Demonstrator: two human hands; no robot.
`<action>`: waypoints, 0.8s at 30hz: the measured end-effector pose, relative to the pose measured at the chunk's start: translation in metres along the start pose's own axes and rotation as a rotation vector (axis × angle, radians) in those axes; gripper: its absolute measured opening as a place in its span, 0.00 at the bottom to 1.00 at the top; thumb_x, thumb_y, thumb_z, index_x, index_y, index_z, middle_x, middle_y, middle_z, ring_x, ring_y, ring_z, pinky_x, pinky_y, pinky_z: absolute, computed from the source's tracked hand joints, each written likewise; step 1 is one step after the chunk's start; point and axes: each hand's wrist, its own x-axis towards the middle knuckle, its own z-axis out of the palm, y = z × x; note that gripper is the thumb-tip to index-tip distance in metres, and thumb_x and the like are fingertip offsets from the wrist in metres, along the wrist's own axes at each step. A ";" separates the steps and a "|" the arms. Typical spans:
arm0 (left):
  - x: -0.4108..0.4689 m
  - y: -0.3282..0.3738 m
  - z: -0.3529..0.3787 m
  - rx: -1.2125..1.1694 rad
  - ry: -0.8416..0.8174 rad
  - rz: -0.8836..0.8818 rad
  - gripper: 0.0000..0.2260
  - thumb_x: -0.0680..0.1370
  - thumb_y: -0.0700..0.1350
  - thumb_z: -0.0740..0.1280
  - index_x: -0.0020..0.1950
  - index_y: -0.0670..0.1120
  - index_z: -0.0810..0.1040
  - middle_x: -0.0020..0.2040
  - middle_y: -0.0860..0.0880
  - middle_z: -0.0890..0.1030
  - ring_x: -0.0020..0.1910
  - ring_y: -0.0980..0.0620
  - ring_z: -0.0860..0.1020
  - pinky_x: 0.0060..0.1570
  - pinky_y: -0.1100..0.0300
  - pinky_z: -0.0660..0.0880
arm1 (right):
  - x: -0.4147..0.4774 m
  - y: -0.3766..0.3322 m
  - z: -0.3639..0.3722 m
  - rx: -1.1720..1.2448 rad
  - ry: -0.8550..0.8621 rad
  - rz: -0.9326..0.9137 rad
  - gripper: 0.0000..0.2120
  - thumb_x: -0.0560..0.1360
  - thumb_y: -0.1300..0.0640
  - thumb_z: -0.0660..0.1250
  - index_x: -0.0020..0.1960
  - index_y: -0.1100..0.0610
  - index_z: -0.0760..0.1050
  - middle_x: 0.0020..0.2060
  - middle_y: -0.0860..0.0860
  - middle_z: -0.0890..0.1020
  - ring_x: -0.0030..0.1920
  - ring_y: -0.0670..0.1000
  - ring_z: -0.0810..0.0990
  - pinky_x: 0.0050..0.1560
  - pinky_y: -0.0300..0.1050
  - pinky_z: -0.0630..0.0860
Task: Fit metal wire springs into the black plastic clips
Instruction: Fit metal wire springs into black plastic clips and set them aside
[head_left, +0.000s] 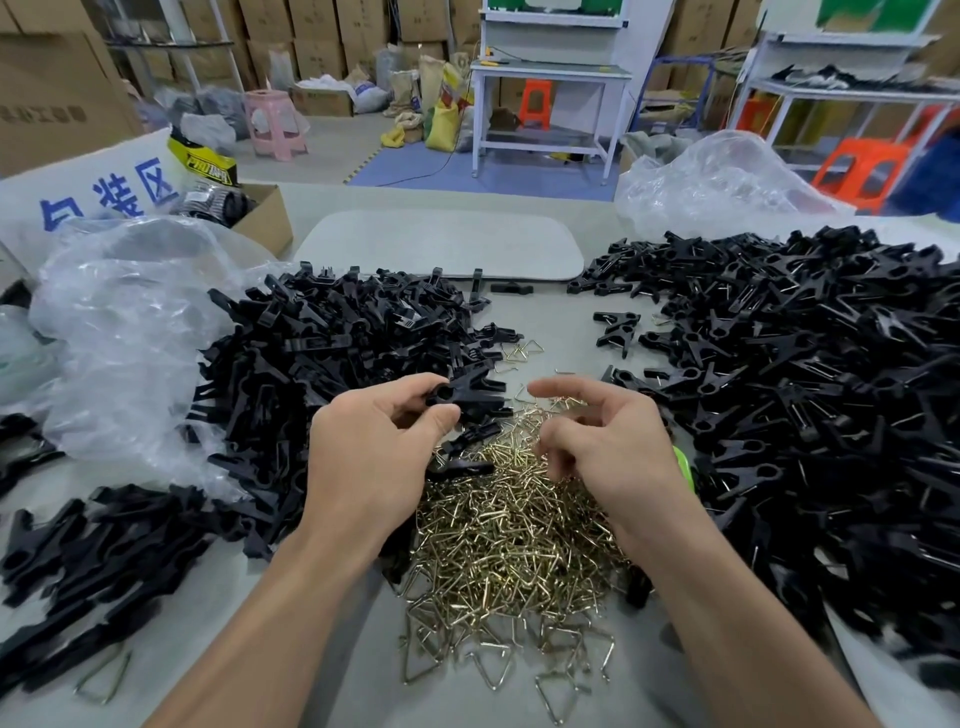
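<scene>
My left hand (371, 457) pinches a black plastic clip (470, 395) between thumb and fingers, its forked end pointing right. My right hand (605, 447) hovers just right of it over the heap of brass-coloured wire springs (514, 540); its fingers are loosely curled and blurred, and I cannot tell whether a spring is between them. A large pile of black clip halves (322, 343) lies to the left. A pile of clips with springs in them (810, 384) spreads to the right.
Clear plastic bags (130, 332) lie at the left, another bag (727, 182) at the back right. A white board (441, 244) lies behind the piles, a cardboard box (265, 218) at back left. More black clips (78, 561) sit near the front left edge.
</scene>
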 end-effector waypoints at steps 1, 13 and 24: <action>0.000 0.000 0.000 0.001 -0.002 0.003 0.14 0.72 0.49 0.80 0.51 0.66 0.85 0.42 0.73 0.82 0.43 0.68 0.82 0.46 0.74 0.76 | 0.000 0.000 0.000 -0.028 0.001 0.004 0.19 0.73 0.70 0.68 0.48 0.47 0.86 0.34 0.56 0.85 0.28 0.50 0.76 0.36 0.46 0.74; -0.001 0.009 0.000 0.023 -0.017 0.027 0.20 0.73 0.51 0.79 0.54 0.74 0.78 0.43 0.71 0.82 0.43 0.67 0.82 0.47 0.66 0.77 | -0.007 -0.004 -0.005 -0.633 0.054 -0.273 0.08 0.72 0.52 0.76 0.36 0.43 0.82 0.40 0.36 0.83 0.42 0.32 0.77 0.39 0.22 0.69; -0.006 0.012 0.000 -0.138 -0.048 0.075 0.21 0.68 0.44 0.83 0.49 0.70 0.85 0.40 0.65 0.86 0.40 0.64 0.85 0.42 0.74 0.77 | 0.001 -0.009 -0.009 0.035 0.119 0.046 0.06 0.76 0.65 0.72 0.42 0.56 0.83 0.34 0.55 0.86 0.30 0.50 0.77 0.30 0.41 0.72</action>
